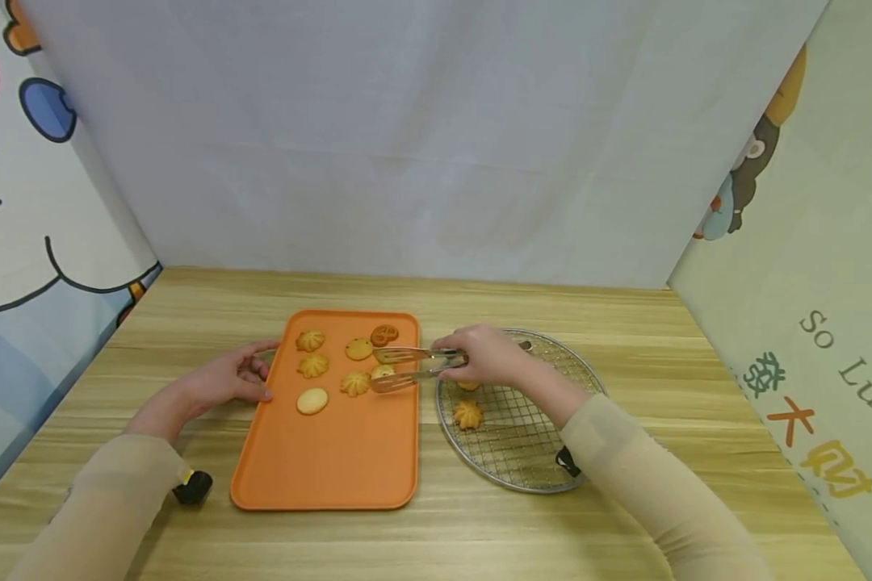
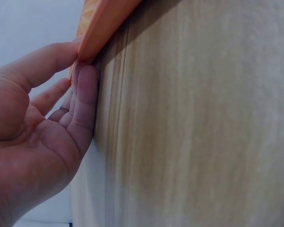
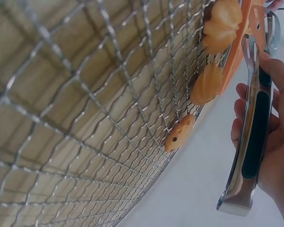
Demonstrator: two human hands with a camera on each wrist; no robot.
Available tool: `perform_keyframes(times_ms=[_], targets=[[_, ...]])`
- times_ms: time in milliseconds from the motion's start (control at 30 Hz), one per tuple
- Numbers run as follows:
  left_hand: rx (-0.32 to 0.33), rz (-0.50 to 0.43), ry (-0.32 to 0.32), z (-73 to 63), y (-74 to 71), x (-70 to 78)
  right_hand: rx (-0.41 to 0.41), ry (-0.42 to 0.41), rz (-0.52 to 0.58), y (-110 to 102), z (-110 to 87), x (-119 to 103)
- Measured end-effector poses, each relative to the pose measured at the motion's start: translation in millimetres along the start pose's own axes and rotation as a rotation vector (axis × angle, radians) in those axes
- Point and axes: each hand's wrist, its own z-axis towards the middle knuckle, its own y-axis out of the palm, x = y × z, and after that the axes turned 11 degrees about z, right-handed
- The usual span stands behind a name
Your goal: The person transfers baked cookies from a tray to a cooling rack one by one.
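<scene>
My right hand (image 1: 488, 355) grips a pair of metal tongs (image 3: 246, 156) with dark green handle pads. In the head view, the tongs' slotted ends reach over the right edge of an orange tray (image 1: 349, 460), on either side of a small round cookie (image 1: 383, 372). My left hand (image 1: 221, 379) pinches the tray's left rim; the left wrist view has the thumb (image 2: 52, 59) on top and fingers below. Several cookies lie on the tray's far half, among them a swirled cookie (image 1: 313, 365), a smooth oval one (image 1: 312, 401) and a brown pretzel-shaped one (image 1: 384, 336).
A round wire rack (image 1: 519, 448) stands right of the tray, partly under my right forearm. Three cookies sit near its edge: a swirled one (image 3: 222, 23), another ridged one (image 3: 207, 82) and a dotted one (image 3: 180, 133). A pale curtain (image 1: 436, 161) hangs behind the wooden table (image 1: 668, 355).
</scene>
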Motion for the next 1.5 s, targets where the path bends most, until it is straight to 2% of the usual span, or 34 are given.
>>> perform_keyframes(times_ms=[300, 933, 1500], targets=[[0.008, 0.02, -0.006, -0.5, -0.8, 0.0, -0.015, 0.031, 0.006, -0.6, 4.0, -0.6], [0.0, -0.003, -0.011, -0.5, -0.7, -0.3, -0.015, 0.075, 0.039, 1.3, 9.3, 5.4], [-0.001, 0.002, -0.008, -0.8, 0.0, 0.5, -0.03, 0.117, 0.118, 2.2, 9.7, 7.6]])
